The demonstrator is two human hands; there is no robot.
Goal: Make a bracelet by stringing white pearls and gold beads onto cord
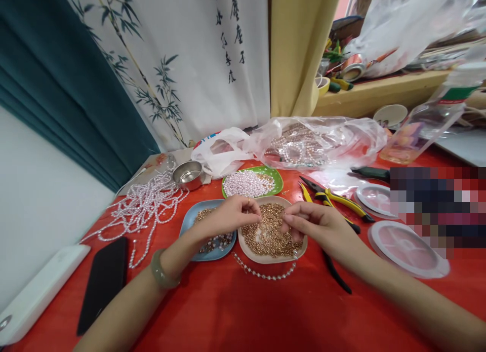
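My left hand [243,211] is over the left edge of a cream plate [243,249] of small gold beads [271,240]. Its thumb and fingers are pinched together; anything between them is too small to make out. Above the plate's right side, my right hand [313,221] has thumb and forefinger pressed together. A string of clear beads [271,277] runs up to its lower fingers and curves along the table in front of the plate. Under my left wrist sits a blue plate [186,225] of mixed beads. Behind is a green plate [279,177] of pale pink beads [246,184].
Pearl strands [152,200], a metal bowl [189,174] and a black phone [103,286] lie left. Pliers [349,205] and round clear cases [408,248] are on the right. Plastic bags [319,142] line the back; a bottle [429,114] stands at the back right.
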